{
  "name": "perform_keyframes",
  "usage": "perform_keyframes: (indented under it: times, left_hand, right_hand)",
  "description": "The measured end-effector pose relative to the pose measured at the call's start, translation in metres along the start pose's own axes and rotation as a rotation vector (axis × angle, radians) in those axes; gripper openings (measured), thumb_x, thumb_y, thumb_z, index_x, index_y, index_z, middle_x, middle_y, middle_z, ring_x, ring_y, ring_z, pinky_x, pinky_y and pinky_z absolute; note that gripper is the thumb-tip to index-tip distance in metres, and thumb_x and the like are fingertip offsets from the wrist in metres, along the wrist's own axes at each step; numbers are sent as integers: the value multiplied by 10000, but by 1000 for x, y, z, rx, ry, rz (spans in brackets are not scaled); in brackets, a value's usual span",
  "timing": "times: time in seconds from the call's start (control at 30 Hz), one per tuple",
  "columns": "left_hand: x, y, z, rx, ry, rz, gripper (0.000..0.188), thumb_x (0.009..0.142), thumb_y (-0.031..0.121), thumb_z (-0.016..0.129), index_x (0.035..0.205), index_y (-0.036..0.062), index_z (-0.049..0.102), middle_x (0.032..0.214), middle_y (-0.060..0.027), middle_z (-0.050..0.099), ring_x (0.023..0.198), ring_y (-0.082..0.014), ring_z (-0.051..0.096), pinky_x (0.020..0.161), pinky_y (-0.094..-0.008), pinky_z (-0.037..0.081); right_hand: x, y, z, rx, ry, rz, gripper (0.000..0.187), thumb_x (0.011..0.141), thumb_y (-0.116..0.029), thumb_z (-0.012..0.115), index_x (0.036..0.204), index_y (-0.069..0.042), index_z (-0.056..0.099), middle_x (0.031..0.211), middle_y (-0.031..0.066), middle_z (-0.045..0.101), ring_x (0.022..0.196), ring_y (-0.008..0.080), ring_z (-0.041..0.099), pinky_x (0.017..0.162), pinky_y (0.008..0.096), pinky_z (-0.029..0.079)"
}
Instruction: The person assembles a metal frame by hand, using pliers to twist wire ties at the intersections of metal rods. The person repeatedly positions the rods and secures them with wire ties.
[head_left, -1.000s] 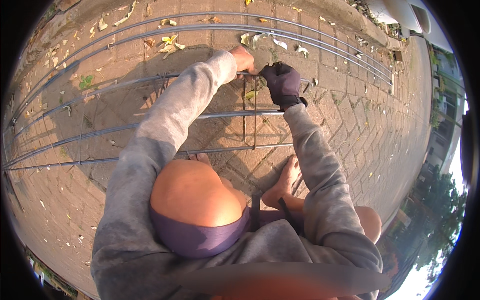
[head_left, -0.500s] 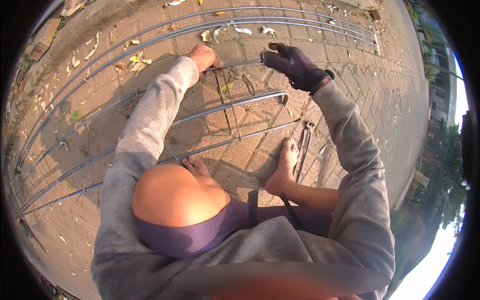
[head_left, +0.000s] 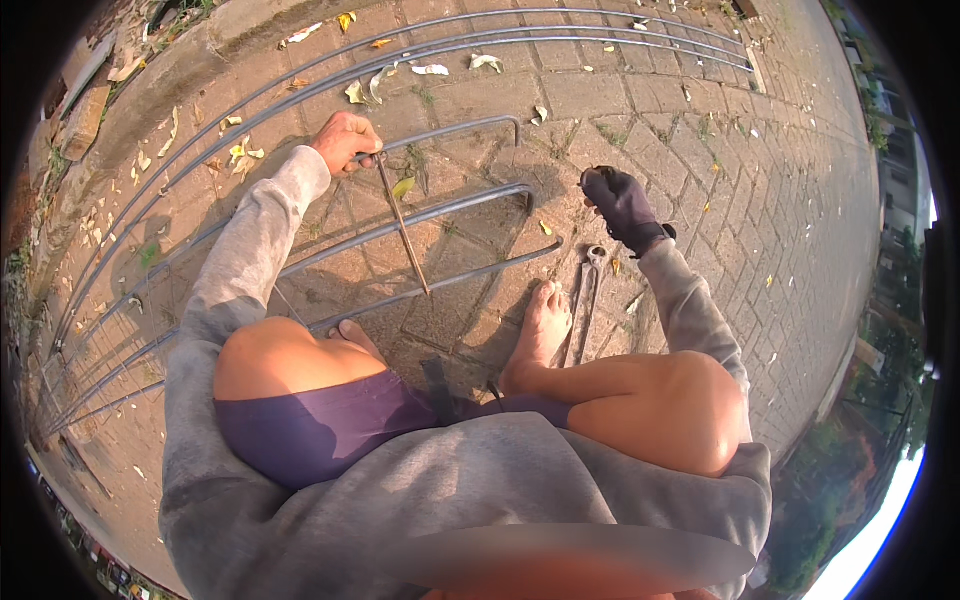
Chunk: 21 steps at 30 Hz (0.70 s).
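Note:
My bare left hand (head_left: 345,143) is closed around the far steel bar (head_left: 450,129), whose right end bends down into a hook. A thin brown wire stirrup (head_left: 403,225) runs from that hand toward me, across a middle bar (head_left: 440,211) with a hooked end and down to the near bar (head_left: 490,270). My right hand (head_left: 622,208), in a dark glove, hangs apart from the bars with its fingers curled; whether anything is in them is hidden. Below it, long-handled pincers (head_left: 590,285) lie on the paving beside my right foot.
Several long loose rods (head_left: 480,40) curve across the far side of the brick paving (head_left: 700,240). Dry leaves (head_left: 430,70) are scattered around them. A low kerb (head_left: 235,25) borders the far left, with a brick (head_left: 86,122) near it. Both my feet are close to the bars.
My right hand has come away from the far bar's end, moving right and toward me, so the hook now shows. My left hand has shifted left. The stirrup's two sides now line up as one.

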<state>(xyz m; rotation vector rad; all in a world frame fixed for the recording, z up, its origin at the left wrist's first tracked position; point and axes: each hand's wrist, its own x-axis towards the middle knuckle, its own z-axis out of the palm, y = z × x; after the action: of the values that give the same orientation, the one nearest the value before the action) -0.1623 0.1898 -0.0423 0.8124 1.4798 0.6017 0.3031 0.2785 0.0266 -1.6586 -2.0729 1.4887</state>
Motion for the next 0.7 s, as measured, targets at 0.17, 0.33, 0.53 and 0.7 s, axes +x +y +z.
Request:
perform_keyframes:
  times: [0.17, 0.33, 0.53, 0.7]
  left_hand:
    - [-2, 13, -4, 6, -56, -84, 97, 886, 108, 720, 869, 19, 686, 675, -70, 648, 446, -92, 499, 366, -262, 287]
    - [-7, 17, -3, -8, -34, -177, 88, 891, 111, 711, 883, 28, 684, 697, -79, 673, 433, -80, 477, 359, -265, 268]
    - [-9, 20, -5, 20, -58, -191, 182, 885, 164, 692, 1010, 33, 685, 798, -77, 680, 515, -83, 498, 434, -245, 291]
    - [-9, 30, -3, 104, -89, -266, 203, 927, 171, 672, 1081, 39, 683, 842, -68, 678, 549, -70, 485, 451, -233, 292]
  right_hand:
    - [112, 1, 72, 251, -83, -145, 608, 983, -564, 611, 1106, 23, 712, 855, 90, 699, 805, 190, 628, 753, 365, 503]
    - [137, -11, 77, 229, -226, 13, 557, 969, -537, 641, 1051, 6, 735, 807, 79, 700, 780, 195, 636, 752, 359, 504]
    - [140, -17, 70, 257, -251, 105, 495, 929, -504, 676, 950, -14, 742, 733, 63, 682, 704, 177, 611, 702, 349, 479]
    - [140, -23, 70, 202, -191, 68, 496, 941, -515, 699, 799, -41, 726, 635, 30, 653, 579, 131, 556, 569, 303, 430]
